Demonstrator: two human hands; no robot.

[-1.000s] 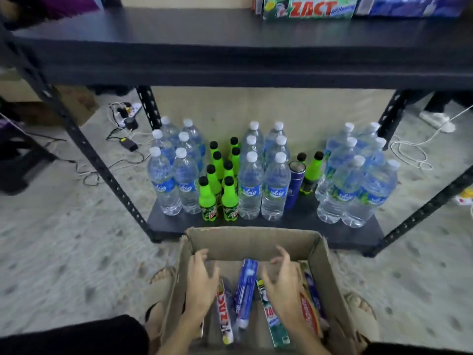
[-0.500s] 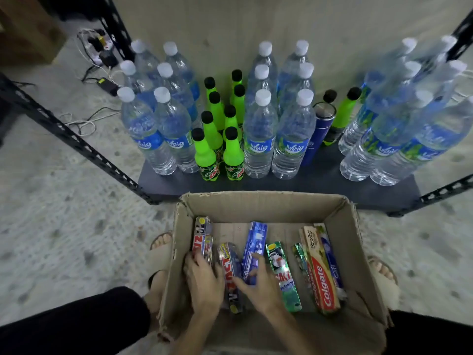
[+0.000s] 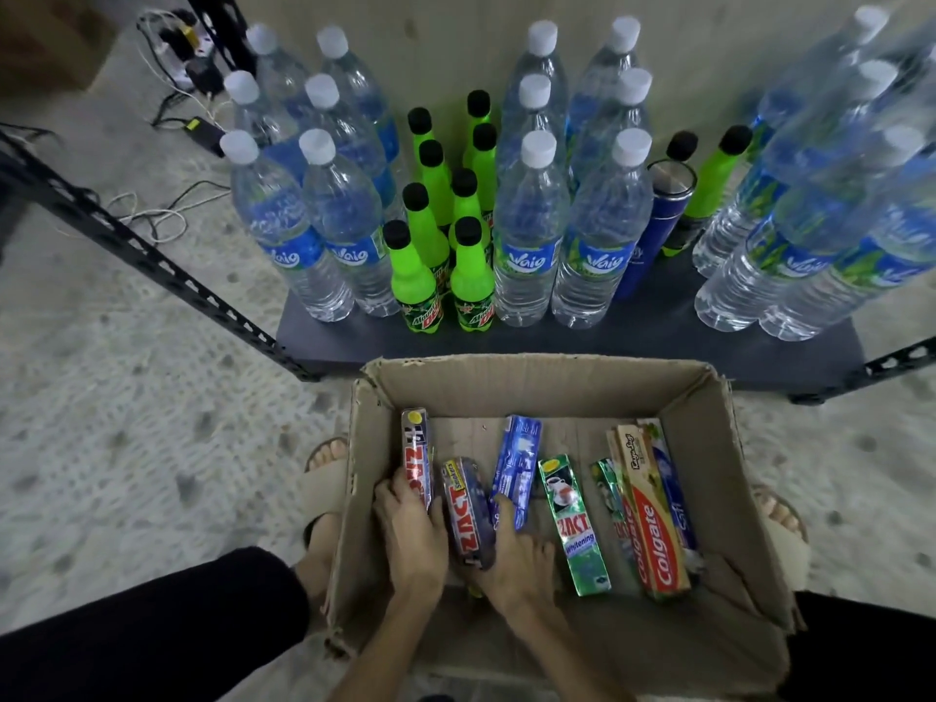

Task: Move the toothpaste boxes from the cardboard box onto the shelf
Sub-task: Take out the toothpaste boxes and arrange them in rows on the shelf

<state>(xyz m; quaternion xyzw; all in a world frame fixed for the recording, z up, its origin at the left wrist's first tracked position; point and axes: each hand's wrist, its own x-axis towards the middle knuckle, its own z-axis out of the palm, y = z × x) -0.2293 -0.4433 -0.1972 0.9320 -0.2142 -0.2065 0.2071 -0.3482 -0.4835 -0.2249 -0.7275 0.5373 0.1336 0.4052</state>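
Down in the cardboard box point(image 3: 547, 387), our left hand point(image 3: 413, 537) grips a red toothpaste box point(image 3: 416, 456) while our right hand point(image 3: 516, 554) pinches a blue one point(image 3: 517, 468).

**Low shelf board and floor**

The dark shelf board point(image 3: 658, 342) carries clear water bottles point(image 3: 527, 235), green soda bottles point(image 3: 415, 281) among them and a blue flask point(image 3: 653, 235). Just before the board, the cardboard box point(image 3: 537, 387) sits on the speckled floor point(image 3: 126, 423); cables point(image 3: 152, 215) lie left of the board.

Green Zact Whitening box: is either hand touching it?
No. The green Zact Whitening box lies flat in the cardboard box, apart from the left hand and the right hand.
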